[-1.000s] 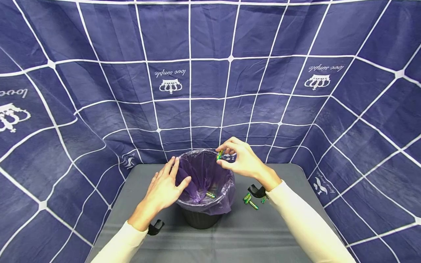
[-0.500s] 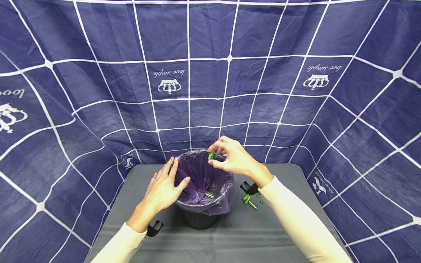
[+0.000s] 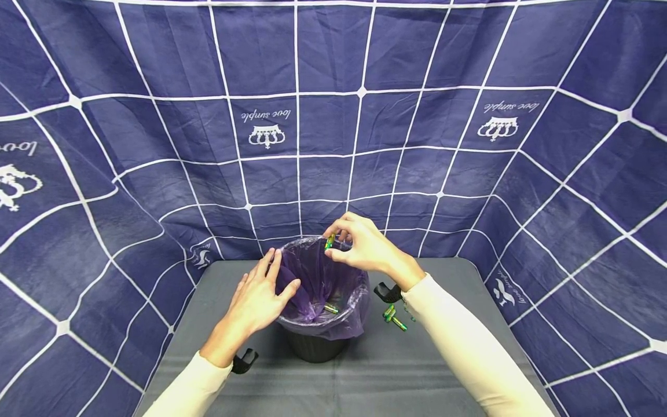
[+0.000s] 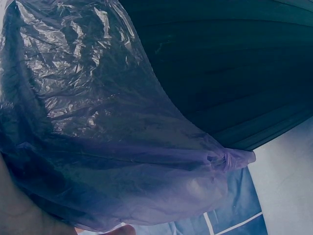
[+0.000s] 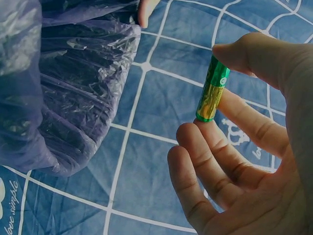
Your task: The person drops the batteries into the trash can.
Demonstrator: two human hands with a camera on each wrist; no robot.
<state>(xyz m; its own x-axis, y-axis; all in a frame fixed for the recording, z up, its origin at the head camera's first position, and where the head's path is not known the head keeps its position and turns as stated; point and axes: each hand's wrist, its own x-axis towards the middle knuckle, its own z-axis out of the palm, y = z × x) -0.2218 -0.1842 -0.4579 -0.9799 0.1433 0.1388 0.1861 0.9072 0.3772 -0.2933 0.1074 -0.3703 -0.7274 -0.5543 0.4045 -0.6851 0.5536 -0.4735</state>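
The right hand (image 3: 367, 249) pinches a green battery (image 3: 329, 241) between thumb and fingertips, above the far rim of the bin (image 3: 318, 346). The left hand (image 3: 260, 298) presses the purple liner (image 3: 312, 278) with straight fingers. Loose batteries (image 3: 393, 317) lie on the table (image 3: 417, 370) below the right wrist.

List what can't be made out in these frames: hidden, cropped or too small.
- Bin contents: head view shows one battery inside; the purple bag folds hide the rest.
- Loose batteries on the table: too small to count, partly behind the right hand's sleeve.
- Held battery: label unreadable, right wrist view.
- Left hand: left wrist view shows almost only bag; fingers cropped.
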